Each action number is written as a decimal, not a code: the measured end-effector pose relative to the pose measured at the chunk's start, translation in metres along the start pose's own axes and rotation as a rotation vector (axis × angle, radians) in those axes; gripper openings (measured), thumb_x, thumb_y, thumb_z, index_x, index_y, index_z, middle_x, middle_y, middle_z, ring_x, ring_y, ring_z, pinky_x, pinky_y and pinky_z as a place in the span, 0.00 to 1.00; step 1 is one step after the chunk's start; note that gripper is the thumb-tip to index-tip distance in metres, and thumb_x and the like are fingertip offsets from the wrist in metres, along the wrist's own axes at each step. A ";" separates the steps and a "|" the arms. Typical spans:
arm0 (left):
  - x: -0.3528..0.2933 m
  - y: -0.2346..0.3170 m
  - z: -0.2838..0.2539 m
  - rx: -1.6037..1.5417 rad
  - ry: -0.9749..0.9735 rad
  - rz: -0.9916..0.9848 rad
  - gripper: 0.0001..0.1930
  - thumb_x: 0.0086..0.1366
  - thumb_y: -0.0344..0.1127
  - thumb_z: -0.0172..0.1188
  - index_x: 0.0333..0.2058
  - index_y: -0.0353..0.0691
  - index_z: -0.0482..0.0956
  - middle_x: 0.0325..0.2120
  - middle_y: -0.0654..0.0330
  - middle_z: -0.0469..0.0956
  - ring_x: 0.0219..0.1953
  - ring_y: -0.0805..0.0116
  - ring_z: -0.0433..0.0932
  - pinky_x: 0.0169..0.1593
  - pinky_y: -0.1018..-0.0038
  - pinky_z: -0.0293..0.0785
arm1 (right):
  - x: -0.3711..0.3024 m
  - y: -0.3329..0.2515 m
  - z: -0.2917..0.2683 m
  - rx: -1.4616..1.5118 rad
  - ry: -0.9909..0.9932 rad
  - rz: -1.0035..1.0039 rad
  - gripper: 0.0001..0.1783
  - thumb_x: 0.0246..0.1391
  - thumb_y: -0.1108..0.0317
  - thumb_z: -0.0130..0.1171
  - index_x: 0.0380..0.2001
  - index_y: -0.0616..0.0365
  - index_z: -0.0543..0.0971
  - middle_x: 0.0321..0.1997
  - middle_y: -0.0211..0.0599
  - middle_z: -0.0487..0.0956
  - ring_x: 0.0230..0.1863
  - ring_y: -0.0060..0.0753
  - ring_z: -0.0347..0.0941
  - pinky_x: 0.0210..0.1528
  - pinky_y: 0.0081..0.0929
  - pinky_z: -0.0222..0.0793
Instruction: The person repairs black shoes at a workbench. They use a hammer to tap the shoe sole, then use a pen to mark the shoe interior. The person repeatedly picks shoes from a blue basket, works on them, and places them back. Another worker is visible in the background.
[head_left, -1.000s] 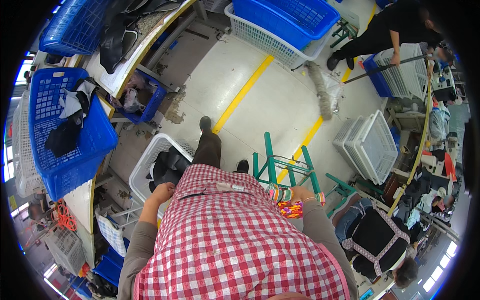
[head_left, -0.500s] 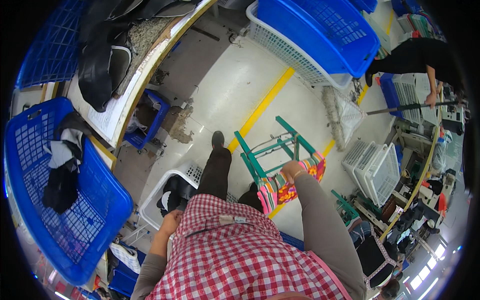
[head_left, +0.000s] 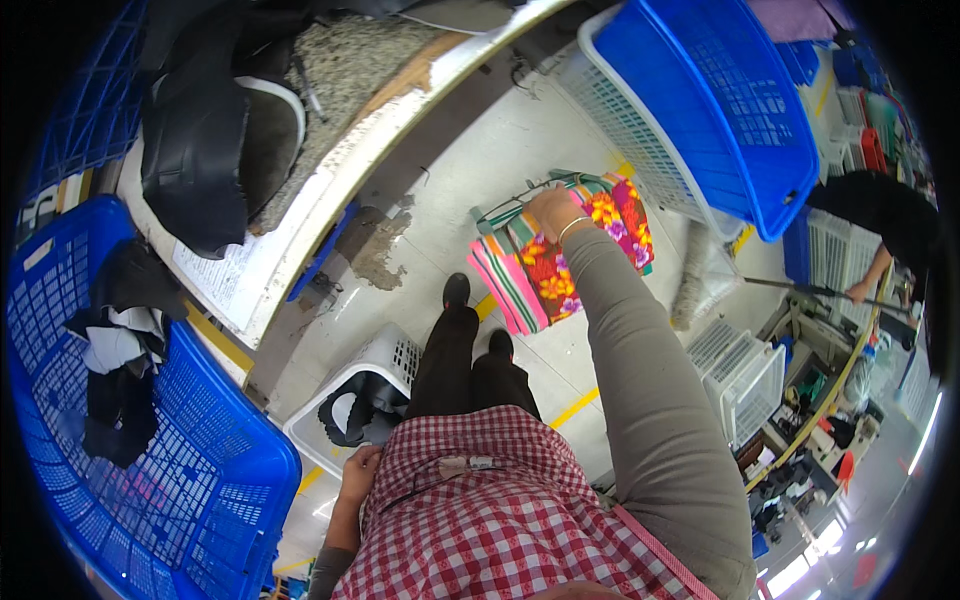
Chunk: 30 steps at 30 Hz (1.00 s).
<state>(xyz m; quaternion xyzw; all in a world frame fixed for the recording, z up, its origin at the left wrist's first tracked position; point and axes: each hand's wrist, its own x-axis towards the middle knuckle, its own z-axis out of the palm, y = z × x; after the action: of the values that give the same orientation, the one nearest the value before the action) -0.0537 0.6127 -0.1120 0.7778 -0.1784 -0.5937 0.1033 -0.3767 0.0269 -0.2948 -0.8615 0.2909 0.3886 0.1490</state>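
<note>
My right hand (head_left: pixel 553 212) reaches forward, its fingers wrapped round the edge of a stool (head_left: pixel 560 270). The stool has a green frame and a seat covered in striped and flowered cloth; the seat faces up toward me and hides most of the legs. Down beside the red-and-white checked apron (head_left: pixel 470 510) is my left hand (head_left: pixel 362 470), with curled fingers. Whatever it holds, if anything, is hidden. Just ahead of that hand stands a white basket (head_left: pixel 400 350) with dark pieces in it.
A worktable (head_left: pixel 290 240) with black material on it curves along the left. Below it sits a large blue basket (head_left: pixel 230 440) holding dark and white scraps. Stacked blue and white baskets (head_left: pixel 735 110) stand ahead right. Another person (head_left: pixel 880 225) holds a long-handled mop (head_left: pixel 690 275) at right.
The stool has moved forward, and its seat has turned up toward me, with the legs now mostly hidden. My right arm is stretched farther out. The worktable looks closer.
</note>
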 end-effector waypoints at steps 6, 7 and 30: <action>-0.008 0.004 0.012 -0.020 0.067 -0.009 0.10 0.69 0.31 0.59 0.46 0.35 0.83 0.36 0.52 0.86 0.40 0.65 0.85 0.47 0.70 0.79 | 0.063 -0.011 -0.048 0.071 0.056 0.257 0.25 0.66 0.60 0.53 0.65 0.22 0.74 0.74 0.24 0.66 0.76 0.49 0.56 0.60 0.92 0.50; -0.009 0.007 0.014 -0.023 0.075 -0.001 0.10 0.69 0.31 0.59 0.46 0.35 0.83 0.36 0.53 0.86 0.40 0.65 0.85 0.47 0.70 0.79 | 0.064 -0.018 -0.047 0.077 0.130 0.340 0.25 0.68 0.60 0.50 0.66 0.23 0.73 0.77 0.32 0.61 0.77 0.64 0.49 0.57 0.98 0.46; 0.061 0.224 -0.040 0.317 0.036 0.361 0.14 0.66 0.32 0.61 0.49 0.36 0.81 0.44 0.44 0.81 0.47 0.42 0.80 0.51 0.57 0.76 | -0.004 -0.002 -0.006 0.787 0.376 0.570 0.63 0.42 0.70 0.79 0.73 0.11 0.54 0.83 0.37 0.19 0.75 0.92 0.30 0.54 0.91 0.62</action>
<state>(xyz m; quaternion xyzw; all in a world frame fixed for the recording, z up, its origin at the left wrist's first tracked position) -0.0364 0.3815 -0.0714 0.7501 -0.4038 -0.5163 0.0875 -0.3743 0.0268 -0.2882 -0.6819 0.6597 0.1135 0.2949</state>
